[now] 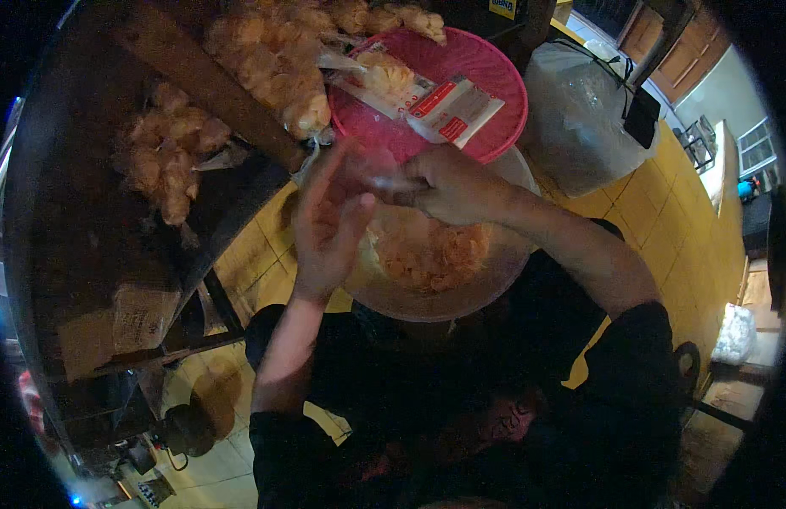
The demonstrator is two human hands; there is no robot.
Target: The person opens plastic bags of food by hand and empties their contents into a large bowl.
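My left hand (327, 225) is raised over the left rim of a wide, pale basin (410, 312), its fingers smeared by motion and its thumb apart. Opposite it, my right hand (457, 185) is closed in a pinch above the far side of the basin. Its fingertips grip a shiny, see-through piece that looks like a clear plastic bag (391, 181), blurred between the hands. Thin, pale orange chips (431, 254) lie in the basin below.
A pink round tray (513, 93) beyond the basin bears red-and-white plastic packets (457, 112) and a filled clear bag (389, 75). Bunches of filled bags (270, 59) crowd the dark table (87, 246) on the left. A large, whitish plastic sack (580, 119) stands at right.
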